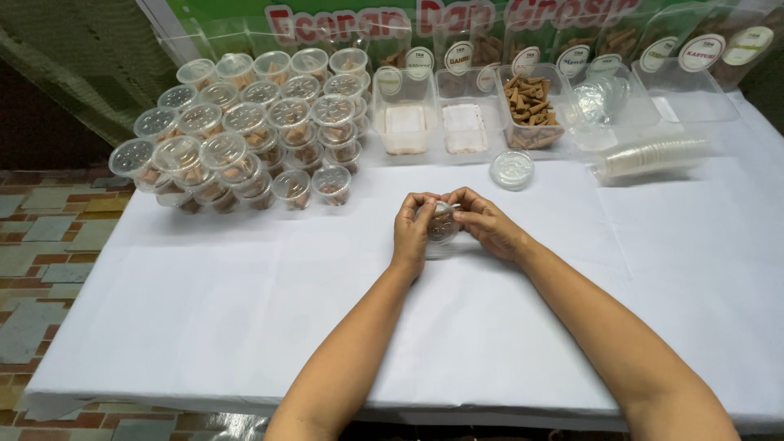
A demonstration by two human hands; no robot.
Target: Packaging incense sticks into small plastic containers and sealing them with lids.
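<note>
Both of my hands meet at the middle of the white table point(245, 310). My left hand point(412, 233) and my right hand point(488, 223) together grip one small clear plastic cup point(442, 222) holding brown cone-shaped pieces, with a clear lid on it. The fingertips of both hands press around the cup's rim. Most of the cup is hidden by my fingers.
A stacked pile of lidded clear cups point(245, 135) with brown cones fills the back left. At the back stand clear tubs, one with loose brown cones point(531, 110). A loose lid point(512, 169) and a lying stack of empty cups point(649, 158) are at the back right.
</note>
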